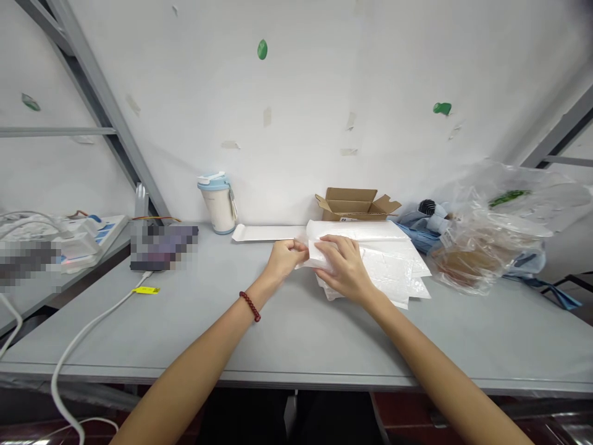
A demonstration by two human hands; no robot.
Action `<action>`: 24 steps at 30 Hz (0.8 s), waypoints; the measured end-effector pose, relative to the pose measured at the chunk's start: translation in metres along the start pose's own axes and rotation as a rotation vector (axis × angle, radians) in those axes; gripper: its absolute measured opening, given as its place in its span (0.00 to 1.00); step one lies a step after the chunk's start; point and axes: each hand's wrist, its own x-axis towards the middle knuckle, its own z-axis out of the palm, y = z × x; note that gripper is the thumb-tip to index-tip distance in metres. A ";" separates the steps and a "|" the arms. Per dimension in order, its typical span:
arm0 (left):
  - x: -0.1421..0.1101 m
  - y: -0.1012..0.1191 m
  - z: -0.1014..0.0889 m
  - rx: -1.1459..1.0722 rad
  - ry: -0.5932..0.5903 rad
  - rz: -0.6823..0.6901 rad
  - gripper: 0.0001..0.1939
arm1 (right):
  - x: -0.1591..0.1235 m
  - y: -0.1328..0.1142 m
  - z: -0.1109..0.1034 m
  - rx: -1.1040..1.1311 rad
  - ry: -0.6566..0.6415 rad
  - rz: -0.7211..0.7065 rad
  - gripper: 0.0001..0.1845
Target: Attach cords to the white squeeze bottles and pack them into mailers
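Note:
Several white padded envelopes (393,272) lie in an uneven stack on the grey table. At the left end of the top one, my left hand (285,258) is closed in a pinch at the envelope's edge, with a beaded bracelet (250,306) on the wrist. My right hand (343,264) grips the same envelope just beside it, fingers curled over its left part and palm above the stack. Behind my left hand, a long flat white strip (266,233) rests along the wall; its right end is hidden by the envelopes.
An opened cardboard box (352,204) stands behind the stack. To the left are a lidded cup (218,207), a blurred dark device (164,247) with a white cable (97,321), and a power strip (104,238). Clear plastic bags (491,241) and blue cloth (412,224) occupy the right.

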 end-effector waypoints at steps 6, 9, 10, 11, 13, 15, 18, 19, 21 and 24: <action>0.003 -0.006 0.006 -0.051 0.097 0.050 0.07 | -0.001 -0.019 0.003 -0.281 0.038 -0.145 0.17; 0.001 -0.006 0.006 -0.078 0.114 0.050 0.07 | -0.002 -0.025 0.005 -0.350 0.049 -0.172 0.20; 0.000 -0.005 0.007 -0.082 0.120 0.043 0.07 | -0.002 -0.026 0.007 -0.374 0.047 -0.162 0.21; -0.001 -0.004 0.007 -0.083 0.124 0.034 0.08 | -0.003 -0.026 0.008 -0.399 0.041 -0.141 0.22; -0.003 -0.001 0.006 -0.075 0.125 0.016 0.08 | -0.004 -0.025 0.010 -0.435 0.018 -0.073 0.22; -0.005 0.002 0.006 -0.069 0.095 0.009 0.08 | -0.004 -0.022 0.012 -0.451 -0.002 0.001 0.23; -0.005 0.005 0.004 -0.068 0.065 0.023 0.10 | -0.004 -0.016 0.012 -0.460 0.006 0.078 0.24; -0.005 0.006 0.004 -0.069 0.073 0.036 0.11 | -0.004 -0.014 0.012 -0.459 0.017 0.095 0.25; -0.004 0.007 0.003 -0.093 0.109 0.069 0.12 | -0.004 -0.011 0.011 -0.445 0.032 0.118 0.25; -0.002 0.006 0.002 -0.168 0.132 0.104 0.14 | -0.002 -0.008 0.009 -0.406 0.045 0.114 0.23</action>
